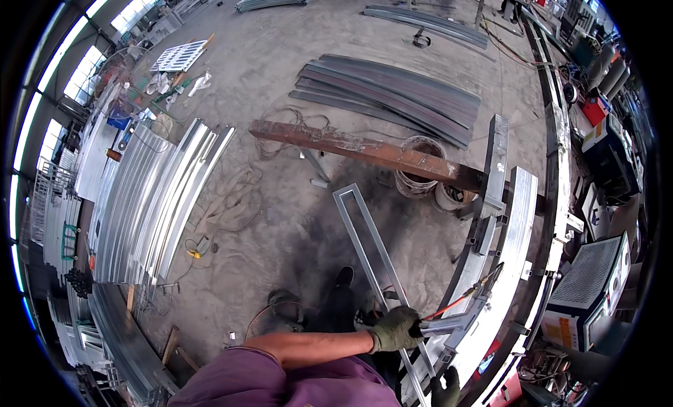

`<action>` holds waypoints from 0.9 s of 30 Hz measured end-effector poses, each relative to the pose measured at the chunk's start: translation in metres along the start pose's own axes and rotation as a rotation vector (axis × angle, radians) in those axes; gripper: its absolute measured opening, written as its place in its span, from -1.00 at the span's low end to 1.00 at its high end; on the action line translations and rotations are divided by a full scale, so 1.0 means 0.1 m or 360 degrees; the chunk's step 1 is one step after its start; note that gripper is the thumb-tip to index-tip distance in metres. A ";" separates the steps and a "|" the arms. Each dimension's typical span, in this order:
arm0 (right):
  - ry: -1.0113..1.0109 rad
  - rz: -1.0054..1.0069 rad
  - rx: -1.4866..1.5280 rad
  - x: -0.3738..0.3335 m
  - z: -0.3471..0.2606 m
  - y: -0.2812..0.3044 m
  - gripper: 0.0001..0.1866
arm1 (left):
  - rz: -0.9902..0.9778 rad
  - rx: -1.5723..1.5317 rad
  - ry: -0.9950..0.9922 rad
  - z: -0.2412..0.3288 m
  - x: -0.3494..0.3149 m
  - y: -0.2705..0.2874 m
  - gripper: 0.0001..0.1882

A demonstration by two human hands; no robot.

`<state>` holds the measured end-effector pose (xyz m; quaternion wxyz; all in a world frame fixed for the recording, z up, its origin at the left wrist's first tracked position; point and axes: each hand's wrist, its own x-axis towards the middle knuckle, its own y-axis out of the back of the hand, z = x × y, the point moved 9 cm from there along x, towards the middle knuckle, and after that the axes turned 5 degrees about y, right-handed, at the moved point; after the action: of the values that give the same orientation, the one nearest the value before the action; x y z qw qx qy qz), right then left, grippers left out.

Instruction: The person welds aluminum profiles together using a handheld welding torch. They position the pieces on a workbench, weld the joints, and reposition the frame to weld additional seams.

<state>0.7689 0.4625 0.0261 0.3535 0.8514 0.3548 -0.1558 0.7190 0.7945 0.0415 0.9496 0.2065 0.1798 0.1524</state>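
Observation:
A long, narrow rectangular metal frame (363,256) slants from the middle of the floor toward my body. My left hand (395,330), in a dark green work glove, is closed around its near part, with the fingertips partly hidden. Beside the near right rail, low in the picture, is my right hand (445,389), also gloved; two of its fingers show, apart from each other, and the rest is cut off. Just right of my left hand, a short square metal tube (442,326) juts from the silvery workbench beam (517,232). An orange hose (456,303) runs close by.
A rusty steel beam (364,147) crosses ahead, with grimy buckets (419,186) beside it. Flat metal strips (385,98) lie beyond. Stacked silvery profiles (151,197) stand at left. Cables (235,197) trail over the floor, and a machine box (589,288) stands at right.

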 end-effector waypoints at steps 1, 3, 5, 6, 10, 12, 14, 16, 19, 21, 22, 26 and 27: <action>0.0119 0.0090 0.0268 0.11 -0.48 -0.05 -0.26 | -0.0147 -0.0087 0.0119 0.05 -0.01 -0.05 -0.62; 0.0294 0.0272 0.0549 0.31 -1.40 -0.17 -0.37 | -0.0351 -0.0203 0.0213 0.20 -0.04 -0.11 -0.60; 0.0395 0.0381 0.0564 0.43 -2.15 -0.35 -0.42 | -0.0340 -0.0315 0.0204 0.37 -0.16 0.05 -0.60; 0.0278 0.0455 0.0769 0.50 -2.10 -0.42 -0.48 | -0.0410 -0.0285 0.0196 0.42 -0.13 0.06 -0.60; 0.0287 0.0829 0.0721 0.67 -2.45 -0.51 -0.60 | -0.0526 -0.0331 -0.0010 0.50 -0.23 0.46 -0.65; 0.0368 0.0834 0.0657 0.75 -2.70 -0.65 -0.64 | -0.0693 -0.0261 0.0069 0.35 -0.27 0.62 -0.65; 0.0514 0.1015 0.0553 0.76 -3.01 -0.79 -0.68 | -0.0796 -0.0227 -0.0036 0.31 -0.25 0.87 -0.64; 0.0438 0.0765 0.0691 0.94 -2.96 -1.05 -0.82 | -0.0771 -0.0254 -0.0248 0.29 -0.30 1.22 -0.62; 0.0575 0.0453 0.0299 1.13 -3.05 -1.30 -0.66 | 0.0076 -0.0405 -0.0075 -0.46 -0.22 1.96 -0.57; 0.0655 0.0435 0.0216 1.19 -3.37 -1.43 -0.74 | 0.0892 0.0162 -0.0003 -0.88 -0.15 2.74 -0.33; 0.0624 0.0352 0.0192 1.23 -3.46 -1.52 -0.79 | 0.1060 0.0355 0.0027 -1.01 -0.06 3.00 -0.18; 0.0834 0.0197 -0.0068 1.41 -3.67 -1.84 -0.72 | 0.1262 0.0534 0.0132 -1.47 0.44 3.34 0.08; 0.0721 0.0131 -0.0052 1.45 -3.64 -1.88 -0.68 | 0.1184 0.0566 0.0196 -1.57 0.58 3.31 0.10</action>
<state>0.7413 0.8879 0.1142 0.2845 0.8725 0.3927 0.0597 0.6363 1.1561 0.0403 0.7668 0.4088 0.1728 0.4637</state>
